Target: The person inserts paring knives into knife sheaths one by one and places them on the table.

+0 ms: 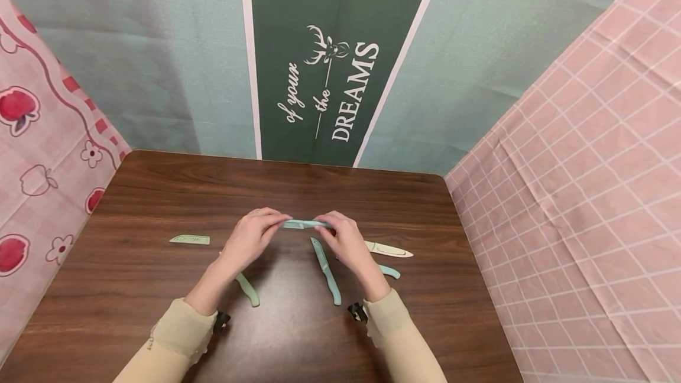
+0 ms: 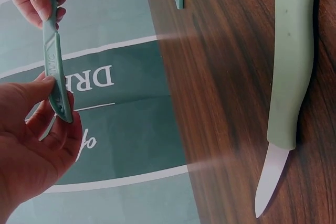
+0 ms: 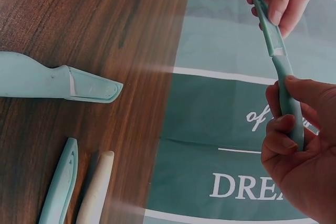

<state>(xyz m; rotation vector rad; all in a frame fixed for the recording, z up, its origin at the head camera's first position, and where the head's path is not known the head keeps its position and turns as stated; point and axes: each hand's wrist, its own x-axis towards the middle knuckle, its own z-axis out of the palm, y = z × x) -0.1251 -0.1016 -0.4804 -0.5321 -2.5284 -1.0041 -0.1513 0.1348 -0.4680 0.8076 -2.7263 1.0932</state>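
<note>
Over the far half of the table, both hands hold one light-blue knife level between them. My left hand (image 1: 249, 234) pinches its blue sheath (image 2: 55, 66) near the tip, thumb on one face and fingertips behind. Its handle (image 3: 289, 100) is gripped by my right hand (image 1: 343, 240), with thumb and fingers curled round it. The sheath meets the handle, and a small pale patch shows at the joint in the right wrist view. Most of the blade is hidden inside the sheath.
Between the forearms lies another sheathed blue knife (image 1: 326, 272). A green knife (image 2: 290, 72) with a bare white blade lies by the left forearm, and a green sheath (image 1: 190, 240) farther left. Beyond the right wrist are a cream knife (image 1: 392, 250) and a blue handle (image 1: 391, 272).
</note>
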